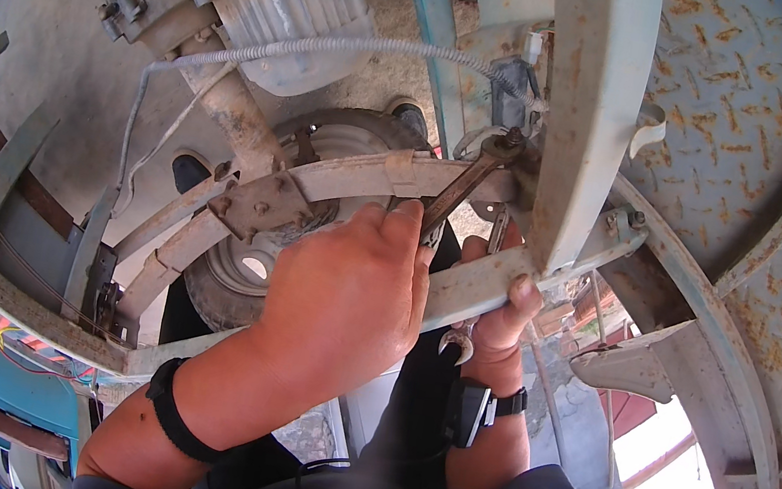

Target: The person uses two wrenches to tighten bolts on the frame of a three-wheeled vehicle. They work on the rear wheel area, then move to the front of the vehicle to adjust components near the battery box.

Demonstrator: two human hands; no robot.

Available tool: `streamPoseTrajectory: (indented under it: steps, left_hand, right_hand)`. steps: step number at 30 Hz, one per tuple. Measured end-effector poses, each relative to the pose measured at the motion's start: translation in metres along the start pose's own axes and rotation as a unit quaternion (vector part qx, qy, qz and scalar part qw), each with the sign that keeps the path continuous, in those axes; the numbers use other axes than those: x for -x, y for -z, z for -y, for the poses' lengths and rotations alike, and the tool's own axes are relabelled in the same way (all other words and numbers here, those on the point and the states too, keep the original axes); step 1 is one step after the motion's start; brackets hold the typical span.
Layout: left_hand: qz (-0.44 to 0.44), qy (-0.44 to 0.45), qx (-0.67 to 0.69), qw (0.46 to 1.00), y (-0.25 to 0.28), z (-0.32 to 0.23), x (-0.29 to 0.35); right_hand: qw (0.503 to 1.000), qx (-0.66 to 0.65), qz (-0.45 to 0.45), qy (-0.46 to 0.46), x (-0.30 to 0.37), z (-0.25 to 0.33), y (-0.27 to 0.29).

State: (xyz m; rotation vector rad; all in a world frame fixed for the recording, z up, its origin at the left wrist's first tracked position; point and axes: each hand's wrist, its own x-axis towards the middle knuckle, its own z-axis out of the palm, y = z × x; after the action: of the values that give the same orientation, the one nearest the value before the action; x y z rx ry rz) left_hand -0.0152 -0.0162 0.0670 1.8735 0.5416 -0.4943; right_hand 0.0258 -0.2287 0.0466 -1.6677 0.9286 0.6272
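Note:
My left hand is closed around the handle of a dark, worn wrench. Its far end sits at a bolt beside the upright grey-blue beam. My right hand reaches around the pale metal rail, thumb on its near face and fingers behind. A shiny open-ended wrench pokes out below the rail by that hand. A metal shank shows above the rail by my right fingers, perhaps part of that same wrench. Most of the right-hand grip is hidden.
A leaf spring crosses over a wheel. Behind it stand a finned metal housing and a grey corrugated conduit. Rusty tread plate fills the right side. A curved frame rail runs along the left. Shoes show below.

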Motion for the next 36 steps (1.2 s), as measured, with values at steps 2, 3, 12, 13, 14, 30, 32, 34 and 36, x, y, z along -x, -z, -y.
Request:
streamPoseTrajectory:
  steps: [2,3,12,13,14,30,32,34,36]
  left_hand:
    - [0.016,0.003,-0.036,0.999,0.0,0.014,-0.006]
    - [0.024,0.004,-0.055,0.998,0.0,0.025,-0.011]
    - [0.029,-0.078,0.02,0.996,-0.015,0.096,-0.052]
    - [0.026,-0.085,0.037,0.995,-0.019,0.1,-0.056]
    - [0.026,-0.092,0.047,0.994,-0.022,0.103,-0.059]
    - [0.053,-0.096,0.114,0.987,-0.041,0.127,-0.093]
    - [0.062,-0.089,0.121,0.987,-0.043,0.13,-0.098]
    - [0.077,-0.063,0.13,0.986,-0.045,0.135,-0.105]
    - [0.079,-0.064,0.148,0.984,-0.051,0.14,-0.112]
  right_hand:
    - [0.999,-0.005,0.053,-0.005,-0.005,-0.001,0.014]
    - [0.996,-0.018,0.083,-0.013,-0.007,-0.002,0.022]
    - [0.995,0.015,0.099,-0.019,-0.001,0.007,0.009]
    - [0.996,0.02,0.087,-0.019,-0.001,0.005,0.01]
    - [0.996,0.026,0.088,-0.019,-0.002,0.006,0.011]
    - [0.99,0.029,0.132,-0.036,0.002,0.016,-0.005]
    - [0.99,0.011,0.138,-0.025,0.001,0.011,0.0]
    - [0.986,0.015,0.162,-0.035,0.002,0.014,-0.002]
    - [0.986,0.01,0.164,-0.035,0.003,0.017,-0.006]
